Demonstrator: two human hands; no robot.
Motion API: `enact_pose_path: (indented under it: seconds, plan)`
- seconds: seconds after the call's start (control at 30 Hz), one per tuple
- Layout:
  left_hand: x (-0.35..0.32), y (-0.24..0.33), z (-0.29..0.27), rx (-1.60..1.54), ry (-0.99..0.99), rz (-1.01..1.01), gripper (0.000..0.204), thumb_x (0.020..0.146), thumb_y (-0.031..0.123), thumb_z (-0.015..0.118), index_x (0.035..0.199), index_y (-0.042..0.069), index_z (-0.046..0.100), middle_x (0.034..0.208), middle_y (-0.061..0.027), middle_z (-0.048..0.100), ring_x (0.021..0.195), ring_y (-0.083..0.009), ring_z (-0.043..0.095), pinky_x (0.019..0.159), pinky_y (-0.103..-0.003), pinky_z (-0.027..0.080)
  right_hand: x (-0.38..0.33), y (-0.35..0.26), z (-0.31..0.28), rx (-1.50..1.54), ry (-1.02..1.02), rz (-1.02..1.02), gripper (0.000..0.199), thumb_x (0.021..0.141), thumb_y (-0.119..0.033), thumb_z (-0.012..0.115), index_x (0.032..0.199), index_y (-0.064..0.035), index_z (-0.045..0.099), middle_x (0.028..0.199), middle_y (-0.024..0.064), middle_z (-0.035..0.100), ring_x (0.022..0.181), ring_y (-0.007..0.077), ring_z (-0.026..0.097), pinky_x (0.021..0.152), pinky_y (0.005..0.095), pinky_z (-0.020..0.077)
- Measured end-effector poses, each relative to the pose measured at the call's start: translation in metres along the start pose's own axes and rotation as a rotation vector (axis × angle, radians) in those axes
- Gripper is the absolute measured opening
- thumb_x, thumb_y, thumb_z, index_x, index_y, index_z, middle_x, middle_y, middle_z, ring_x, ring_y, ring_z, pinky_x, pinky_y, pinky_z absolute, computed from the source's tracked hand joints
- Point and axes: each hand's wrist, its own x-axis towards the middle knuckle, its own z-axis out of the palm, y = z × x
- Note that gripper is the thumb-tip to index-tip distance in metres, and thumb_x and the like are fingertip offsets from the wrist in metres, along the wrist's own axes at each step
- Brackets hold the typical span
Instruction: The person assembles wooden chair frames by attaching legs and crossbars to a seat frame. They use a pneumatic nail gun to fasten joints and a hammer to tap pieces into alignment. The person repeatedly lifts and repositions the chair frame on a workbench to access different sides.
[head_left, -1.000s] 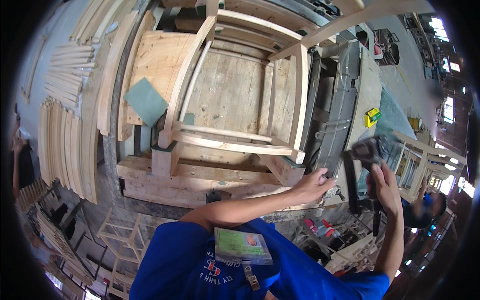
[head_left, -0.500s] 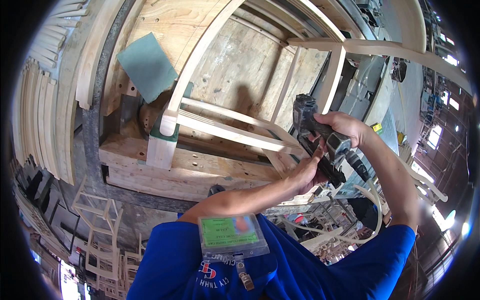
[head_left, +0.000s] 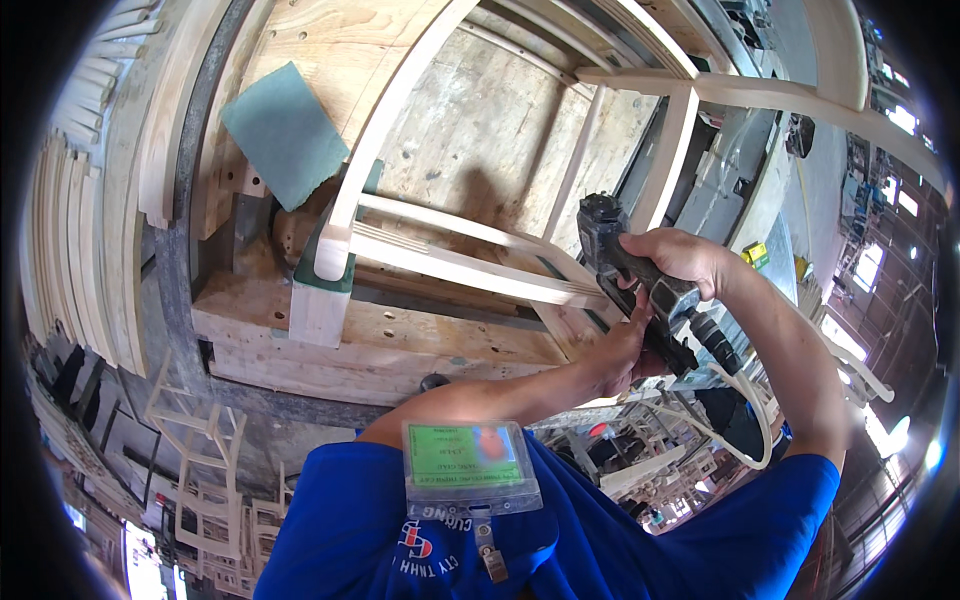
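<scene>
A wooden chair frame (head_left: pixel 470 275) lies on the workbench, its curved legs and rails in pale bare wood. My right hand (head_left: pixel 685 258) is wrapped round the handle of a black air nail gun (head_left: pixel 603 235), whose nose is at the frame's near right corner. My left hand (head_left: pixel 622 355) is closed at the gun's long magazine, just below the right hand; its fingers are partly hidden. A pale air hose (head_left: pixel 752 425) hangs from the gun's handle end. Where the nose meets the wood is hidden by the gun.
Under the frame's left leg sits a green-padded wooden block (head_left: pixel 318 312) on the bench's thick front beam (head_left: pixel 400 350). A grey-green sheet (head_left: pixel 285 135) lies at the back left. Stacked wooden strips (head_left: pixel 75 240) stand at far left, and chair frames (head_left: pixel 205 460) stand on the floor below.
The view has shifted slightly, and the hose loop hangs a little higher. Both hands keep their hold on the nail gun at the same corner of the frame.
</scene>
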Motion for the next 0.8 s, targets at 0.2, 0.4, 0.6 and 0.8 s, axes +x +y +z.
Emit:
enact_pose_path:
  seconds: [0.2,0.4,0.6,0.8]
  plan:
    - [-0.001,-0.008,0.000,0.027,-0.004,-0.036,0.075,0.105,0.067,0.037,0.134,0.000,0.053,0.118,-0.0157,0.070,0.108,-0.0291,0.074,0.100,-0.050,0.060,-0.022,0.003,0.012,0.041,0.064,-0.015,0.049,0.112,-0.039,0.046,0.108,0.0083,0.058,0.084,0.0141,0.063,0.056,0.0215,0.065,0.048,0.0360,0.0593]
    - [-0.011,0.027,-0.028,0.047,0.017,0.102,0.079,0.100,0.073,0.047,0.145,0.008,0.043,0.112,-0.0205,0.071,0.110,-0.0349,0.070,0.101,-0.052,0.055,-0.042,-0.001,0.014,-0.471,0.167,-0.280,0.047,0.112,-0.039,0.047,0.117,0.0063,0.060,0.087,0.0116,0.070,0.066,0.0195,0.072,0.055,0.0337,0.0604]
    - [0.010,0.187,0.021,0.231,0.274,0.529,0.037,0.104,0.040,0.061,0.124,0.009,0.067,0.117,-0.0048,0.075,0.103,-0.0185,0.071,0.093,-0.038,0.058,-0.021,-0.040,0.028,-1.420,0.812,-0.537,0.065,0.102,-0.021,0.051,0.149,0.0204,0.032,0.133,0.0355,0.058,0.117,0.0377,0.067,0.091,0.0432,0.0587]
    - [0.079,0.252,0.031,0.155,0.214,0.637,0.035,0.100,0.035,0.069,0.122,0.008,0.067,0.114,-0.0050,0.075,0.100,-0.0183,0.073,0.087,-0.033,0.060,-0.003,-0.106,0.006,-1.343,0.996,-0.459,0.069,0.097,-0.014,0.052,0.150,0.0230,0.028,0.136,0.0380,0.055,0.122,0.0427,0.064,0.101,0.0420,0.0545]
